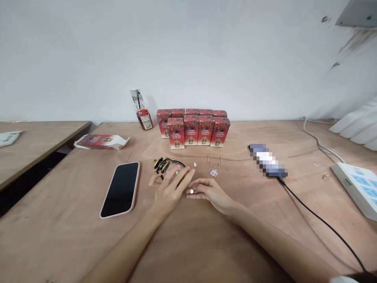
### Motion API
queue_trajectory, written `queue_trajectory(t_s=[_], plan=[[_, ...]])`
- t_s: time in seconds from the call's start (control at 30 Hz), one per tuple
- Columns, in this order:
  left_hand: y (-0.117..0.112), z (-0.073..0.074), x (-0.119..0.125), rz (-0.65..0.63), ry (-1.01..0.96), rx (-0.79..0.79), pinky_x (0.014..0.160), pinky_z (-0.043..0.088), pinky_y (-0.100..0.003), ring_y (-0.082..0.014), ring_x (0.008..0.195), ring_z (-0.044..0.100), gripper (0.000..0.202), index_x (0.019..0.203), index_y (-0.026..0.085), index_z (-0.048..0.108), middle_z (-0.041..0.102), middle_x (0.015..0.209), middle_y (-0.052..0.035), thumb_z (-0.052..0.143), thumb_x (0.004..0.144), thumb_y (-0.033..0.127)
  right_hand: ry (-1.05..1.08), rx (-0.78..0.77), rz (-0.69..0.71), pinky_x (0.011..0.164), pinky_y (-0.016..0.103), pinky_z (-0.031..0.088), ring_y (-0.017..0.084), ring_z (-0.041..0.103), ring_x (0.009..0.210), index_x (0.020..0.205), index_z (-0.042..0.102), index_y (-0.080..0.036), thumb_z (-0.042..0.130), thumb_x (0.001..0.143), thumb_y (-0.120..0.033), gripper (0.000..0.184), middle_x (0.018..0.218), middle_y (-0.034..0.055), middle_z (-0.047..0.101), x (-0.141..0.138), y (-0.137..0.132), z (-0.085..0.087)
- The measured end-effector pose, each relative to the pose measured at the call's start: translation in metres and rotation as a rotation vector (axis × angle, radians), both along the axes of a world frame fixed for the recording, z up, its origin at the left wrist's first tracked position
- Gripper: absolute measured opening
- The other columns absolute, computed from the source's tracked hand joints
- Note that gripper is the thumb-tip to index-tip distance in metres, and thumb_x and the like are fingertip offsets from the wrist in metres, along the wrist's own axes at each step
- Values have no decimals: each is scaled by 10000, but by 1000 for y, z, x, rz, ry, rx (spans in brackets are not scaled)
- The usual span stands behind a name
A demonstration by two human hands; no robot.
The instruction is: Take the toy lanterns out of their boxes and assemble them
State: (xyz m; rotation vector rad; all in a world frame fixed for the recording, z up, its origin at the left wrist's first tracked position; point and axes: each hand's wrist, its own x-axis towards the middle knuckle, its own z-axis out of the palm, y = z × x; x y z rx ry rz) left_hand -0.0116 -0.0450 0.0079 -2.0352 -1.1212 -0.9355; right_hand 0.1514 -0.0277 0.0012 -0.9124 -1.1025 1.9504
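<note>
Now we see both our hands meeting on the plywood tabletop (206,243), close in front of us. Our left hand (171,188) lies palm down with its fingers spread over a small black-and-gold ornament (163,165), which seems to be a little lantern lying on its side. Its long axis runs roughly left to right, with the black-and-gold cap pointing left and the clearer body hidden under our fingers; whether those fingers actually clasp it or only rest on it we cannot tell. Our right hand (210,192) lies just beside the left, its fingers curled loosely, thumb and forefinger pinching a tiny round silver piece (191,191), perhaps a button cell, right at the tabletop.

Just beyond our hands lie a bent wire handle (214,160) and two small white scraps (213,172). A smartphone (120,188) in a pink case lies face up to the left, its long axis running away from us and tilted slightly right. Red printed boxes (194,127) stand in two rows near the wall, with a bottle (141,110) leaning at their left and a flattened red carton (101,141) farther left. On the right, a cabled device (268,161) and a white power strip (357,188) lie well apart from our hands.
</note>
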Motion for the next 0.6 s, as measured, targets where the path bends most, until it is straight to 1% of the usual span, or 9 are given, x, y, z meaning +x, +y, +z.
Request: queue_trajectory(t_s=[0.07, 0.13, 0.2, 0.27, 0.37, 0.43, 0.5, 0.53, 0.6], plan=[[-2, 1, 2, -17, 67, 17, 944, 245, -342, -161, 997, 592, 386, 1259, 303, 519, 702, 1057, 11, 511, 888, 195, 94, -85, 34, 894, 419, 515, 188, 668, 755, 763, 669, -107, 753, 638, -285, 233, 718, 40, 660, 1, 0, 3], [-3, 1, 4, -24, 101, 7, 953, 226, -355, -159, 994, 600, 370, 1249, 312, 529, 696, 1077, 11, 504, 896, 204, 152, -138, 36, 935, 424, 495, 196, 672, 773, 729, 679, -100, 764, 625, -253, 203, 717, 42, 662, 2, 1, 5], [-3, 1, 5, -12, 98, -17, 954, 217, -365, -164, 1001, 603, 379, 1257, 324, 520, 691, 1091, 9, 495, 899, 201, 181, -158, 28, 960, 403, 482, 197, 675, 783, 695, 683, -91, 766, 612, -218, 174, 743, 52, 669, 2, 1, 6], [-1, 2, 2, 12, 80, -50, 951, 219, -374, -173, 1015, 601, 411, 1282, 328, 492, 687, 1099, 5, 481, 900, 179, 190, -159, 16, 967, 390, 479, 201, 677, 788, 696, 687, -78, 764, 610, -215, 179, 772, 69, 674, 3, 1, 6], [6, 5, -12, 95, 47, -83, 960, 211, -393, -185, 1047, 588, 478, 1312, 339, 449, 684, 1105, 8, 454, 888, 118, 192, -153, -50, 962, 395, 476, 211, 673, 824, 761, 688, -71, 750, 637, -245, 222, 794, 93, 679, 4, 3, 3], [13, 9, -31, 194, 22, -75, 974, 184, -427, -210, 1068, 572, 468, 1299, 343, 458, 678, 1116, 4, 454, 882, 128, 200, -132, -129, 959, 400, 472, 210, 666, 855, 794, 681, -85, 740, 654, -261, 232, 812, 95, 678, 4, 5, -2], [20, 14, -60, 309, -5, -58, 982, 165, -467, -253, 1096, 539, 405, 1260, 313, 494, 667, 1134, -17, 465, 878, 180, 200, -71, -202, 959, 398, 464, 202, 657, 878, 804, 671, -113, 726, 667, -268, 214, 837, 80, 672, 3, 10, -8], [23, 17, -78, 357, -17, -118, 978, 195, -467, -275, 1136, 506, 389, 1253, 279, 502, 652, 1154, -47, 476, 871, 212, 182, -21, -238, 954, 394, 463, 195, 653, 880, 803, 664, -131, 712, 677, -265, 190, 845, 66, 666, 2, 12, -11], [29, 20, -117, 394, -70, -187, 961, 250, -463, -293, 1156, 474, 368, 1226, 220, 520, 646, 1135, -95, 466, 862, 239, 82, 124, -303, 933, 381, 469, 179, 648, 871, 798, 652, -164, 656, 717, -239, 111, 854, 40, 656, -1, 19, -16]])
